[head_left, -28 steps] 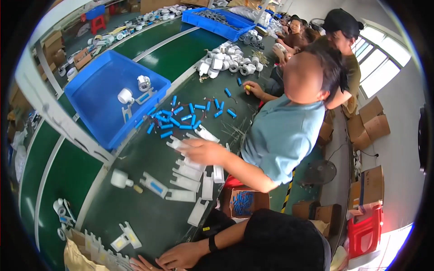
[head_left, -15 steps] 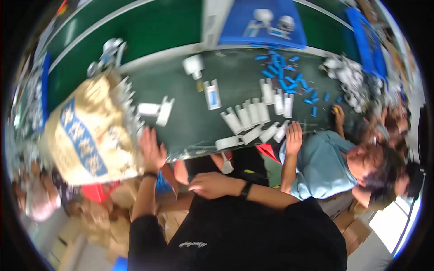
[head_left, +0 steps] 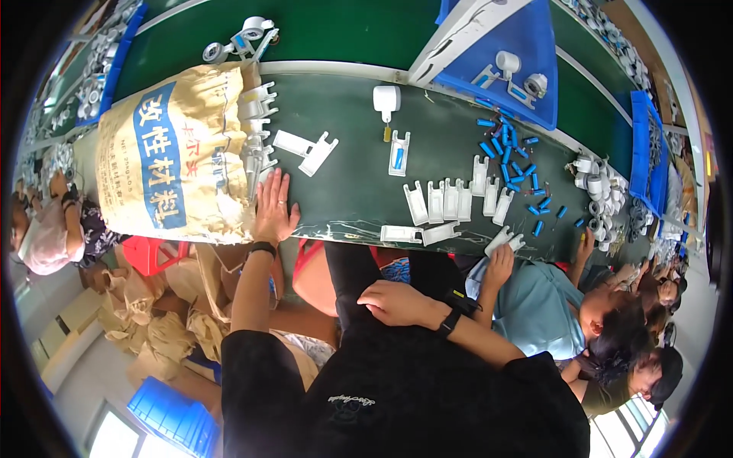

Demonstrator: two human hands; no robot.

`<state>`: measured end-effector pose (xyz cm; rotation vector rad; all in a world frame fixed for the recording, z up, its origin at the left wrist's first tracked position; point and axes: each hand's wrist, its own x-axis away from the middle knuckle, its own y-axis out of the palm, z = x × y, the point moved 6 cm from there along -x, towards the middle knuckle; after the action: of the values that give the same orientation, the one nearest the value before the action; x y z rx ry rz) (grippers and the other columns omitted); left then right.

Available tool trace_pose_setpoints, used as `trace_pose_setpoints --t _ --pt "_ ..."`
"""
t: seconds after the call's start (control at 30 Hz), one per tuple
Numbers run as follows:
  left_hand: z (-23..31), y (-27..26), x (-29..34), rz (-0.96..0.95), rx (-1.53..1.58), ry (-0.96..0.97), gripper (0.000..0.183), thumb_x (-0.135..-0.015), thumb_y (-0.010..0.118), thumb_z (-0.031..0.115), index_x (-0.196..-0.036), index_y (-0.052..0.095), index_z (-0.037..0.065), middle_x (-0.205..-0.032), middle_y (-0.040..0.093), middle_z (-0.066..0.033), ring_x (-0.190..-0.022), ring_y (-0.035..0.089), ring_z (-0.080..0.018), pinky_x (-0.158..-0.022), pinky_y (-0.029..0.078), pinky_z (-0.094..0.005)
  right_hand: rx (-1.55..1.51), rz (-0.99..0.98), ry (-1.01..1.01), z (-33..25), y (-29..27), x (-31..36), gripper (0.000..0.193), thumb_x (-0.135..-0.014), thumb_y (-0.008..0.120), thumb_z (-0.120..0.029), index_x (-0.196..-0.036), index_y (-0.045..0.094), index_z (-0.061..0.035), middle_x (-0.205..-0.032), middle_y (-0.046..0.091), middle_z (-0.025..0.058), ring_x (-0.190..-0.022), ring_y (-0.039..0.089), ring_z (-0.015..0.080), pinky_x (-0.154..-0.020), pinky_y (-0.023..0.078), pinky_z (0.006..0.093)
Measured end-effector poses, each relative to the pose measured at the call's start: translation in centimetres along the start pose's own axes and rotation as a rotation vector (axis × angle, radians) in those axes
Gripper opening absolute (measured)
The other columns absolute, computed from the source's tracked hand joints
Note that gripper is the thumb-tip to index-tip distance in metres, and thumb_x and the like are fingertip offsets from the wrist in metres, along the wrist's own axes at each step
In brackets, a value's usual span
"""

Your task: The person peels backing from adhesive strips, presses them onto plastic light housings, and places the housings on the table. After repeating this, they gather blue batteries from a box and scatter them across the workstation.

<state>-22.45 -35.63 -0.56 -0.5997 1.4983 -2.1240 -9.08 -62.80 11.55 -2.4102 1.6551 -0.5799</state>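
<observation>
My left hand (head_left: pixel 275 210) lies on the table's near edge with its fingers spread, next to the open mouth of a large tan sack (head_left: pixel 126 164). White plastic housings (head_left: pixel 256 126) stick out of that mouth, close above my fingertips. My right hand (head_left: pixel 397 303) rests low over my lap, away from the table, its fingers loosely curled and nothing visible in it. Beyond my left hand, two white housings (head_left: pixel 313 155) lie together. Farther right are a white square-headed part (head_left: pixel 387 99) and a housing with a blue cylinder (head_left: pixel 398 155) inside.
Several white housings (head_left: pixel 450 202) stand in a row at the right. Blue cylinders (head_left: pixel 508 149) are scattered behind them, near a blue bin (head_left: pixel 534 91). A co-worker's hand (head_left: pixel 500 265) touches housings at the table edge. White round parts (head_left: pixel 599 187) are heaped farther right.
The view has turned and grown sharper, so the table and sack appear shifted. Both my hands keep about the same poses, the left on the table edge, the right over my lap.
</observation>
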Motion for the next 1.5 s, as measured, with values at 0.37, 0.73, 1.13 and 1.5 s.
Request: trace_pose_setpoints --t 0.37,0.73,1.13,1.5 --pt "-0.4 -0.2 0.4 0.02 0.022 0.004 0.079 -0.089 0.056 0.026 -0.158 0.025 0.005 -0.167 0.019 -0.018 -0.153 0.018 -0.0385 -0.125 0.011 -0.0565 0.042 -0.057 -0.006 0.0 0.5 -0.9 0.023 -0.092 0.061 -0.011 -0.112 0.069 -0.0045 -0.111 0.069 0.0105 -0.106 0.065 0.0289 -0.092 0.053 0.0398" --pt "0.0 -1.9 0.6 0.165 0.099 0.125 0.076 -0.087 0.063 0.02 -0.154 0.034 0.001 -0.159 0.032 -0.0263 -0.148 0.028 -0.0442 -0.12 0.021 -0.0581 0.161 -0.024 -0.043 0.1 4.5 -1.5 0.019 -0.084 0.061 -0.018 -0.095 0.072 -0.0068 -0.095 0.068 0.0134 -0.095 0.067 0.0345 -0.081 0.055 0.0469" --pt "3.9 -2.2 1.2 0.206 -0.066 0.238 0.064 -0.098 0.048 0.014 -0.156 0.028 -0.003 -0.165 0.025 -0.0218 -0.153 0.021 -0.0411 -0.124 0.018 -0.0532 0.379 0.127 0.246 -6.2 5.7 -5.4 0.02 -0.086 0.063 -0.021 -0.096 0.07 -0.0053 -0.099 0.068 0.0146 -0.096 0.066 0.0363 -0.085 0.054 0.0466" --pt "3.3 -8.4 17.9 0.135 0.332 0.348 0.057 -0.094 0.048 0.009 -0.149 0.041 -0.003 -0.157 0.035 -0.0275 -0.144 0.033 -0.0483 -0.12 0.027 -0.0568 0.334 0.246 0.201 -11.2 7.8 -11.1 0.02 -0.08 0.061 -0.017 -0.084 0.072 -0.0007 -0.084 0.07 0.0205 -0.085 0.069 0.0408 -0.075 0.055 0.0522"
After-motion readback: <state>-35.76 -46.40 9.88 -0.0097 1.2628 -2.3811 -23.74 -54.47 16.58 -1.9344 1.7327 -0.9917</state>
